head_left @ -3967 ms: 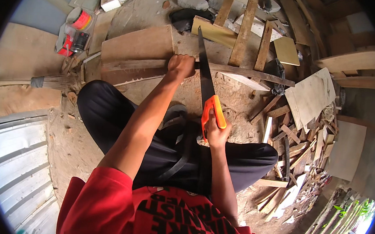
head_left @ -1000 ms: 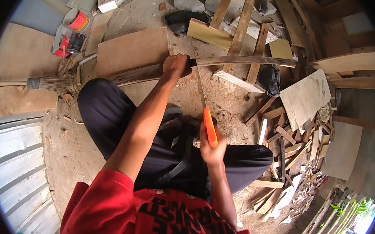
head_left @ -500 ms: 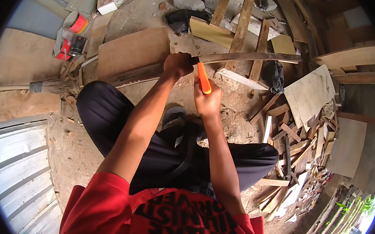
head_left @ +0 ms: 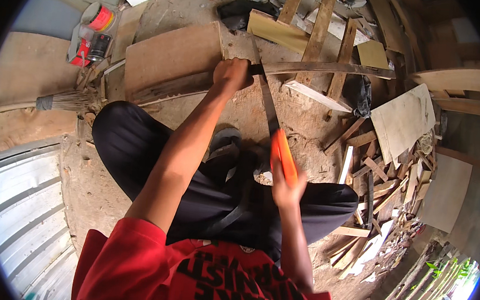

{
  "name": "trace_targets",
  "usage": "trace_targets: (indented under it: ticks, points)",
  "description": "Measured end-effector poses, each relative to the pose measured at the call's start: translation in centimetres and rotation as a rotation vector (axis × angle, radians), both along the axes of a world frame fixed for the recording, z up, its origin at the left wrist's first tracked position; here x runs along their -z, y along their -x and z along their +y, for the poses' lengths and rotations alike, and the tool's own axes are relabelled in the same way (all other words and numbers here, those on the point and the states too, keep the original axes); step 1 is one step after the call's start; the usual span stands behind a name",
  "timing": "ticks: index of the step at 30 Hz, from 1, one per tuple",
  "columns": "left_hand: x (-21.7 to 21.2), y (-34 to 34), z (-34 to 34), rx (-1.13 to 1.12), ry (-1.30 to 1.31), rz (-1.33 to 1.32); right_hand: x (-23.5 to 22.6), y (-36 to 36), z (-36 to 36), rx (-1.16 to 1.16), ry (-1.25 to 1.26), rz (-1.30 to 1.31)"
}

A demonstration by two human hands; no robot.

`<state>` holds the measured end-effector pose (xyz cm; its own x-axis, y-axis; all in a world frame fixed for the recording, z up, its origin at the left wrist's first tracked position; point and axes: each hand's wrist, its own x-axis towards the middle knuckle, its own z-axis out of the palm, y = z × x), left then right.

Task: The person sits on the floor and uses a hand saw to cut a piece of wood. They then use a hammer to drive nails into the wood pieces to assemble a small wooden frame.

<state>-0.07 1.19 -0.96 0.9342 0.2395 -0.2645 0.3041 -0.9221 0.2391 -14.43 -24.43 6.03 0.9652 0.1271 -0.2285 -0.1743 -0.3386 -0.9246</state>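
I look down at my own lap and the dirt floor. My left hand [head_left: 232, 75] grips a long, thin, curved strip of wood [head_left: 331, 68] that runs left to right across the ground. My right hand [head_left: 286, 188] holds the orange handle of a handsaw [head_left: 270, 118]. The dark blade runs from the handle up to the strip, meeting it just right of my left hand. A flat brown board [head_left: 171, 51] lies under and behind the strip at the left.
Scrap wood offcuts [head_left: 379, 178] pile up at the right, with planks [head_left: 318, 21] at the top. Paint cans [head_left: 91, 39] stand at the upper left, next to a broom [head_left: 66, 101]. Corrugated metal sheet [head_left: 16, 200] lies at the lower left.
The saw has pulled back toward me from its forward position half a second ago; my right hand is now low near my knee. My left hand stays on the strip.
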Motion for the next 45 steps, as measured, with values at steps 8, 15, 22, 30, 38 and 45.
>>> trace_targets:
  ticks: [8, 15, 22, 30, 38, 45]
  points:
    - [1.1, -1.0, 0.3, -0.02, 0.041, 0.043, 2.5, -8.0, 6.7, -0.136, 0.015, -0.219]
    - [0.1, 0.0, 0.1, -0.04, 0.029, -0.045, -1.9, 4.0, -4.6, -0.169, 0.083, -0.125]
    - [0.4, 0.3, 0.4, -0.082, 0.084, -0.071, -0.5, -3.1, 1.8, -0.14, 0.129, 0.04]
    - [-0.9, -0.9, -0.1, -0.115, 0.072, -0.013, 1.8, -6.4, 4.5, -0.157, 0.033, -0.232]
    - [1.7, -0.3, 0.8, -0.095, 0.017, -0.076, -2.9, 6.1, -8.4, -0.192, 0.148, -0.064]
    - [1.3, -0.8, 0.5, -0.1, 0.061, 0.009, 1.8, -8.9, 7.0, -0.177, 0.005, -0.17]
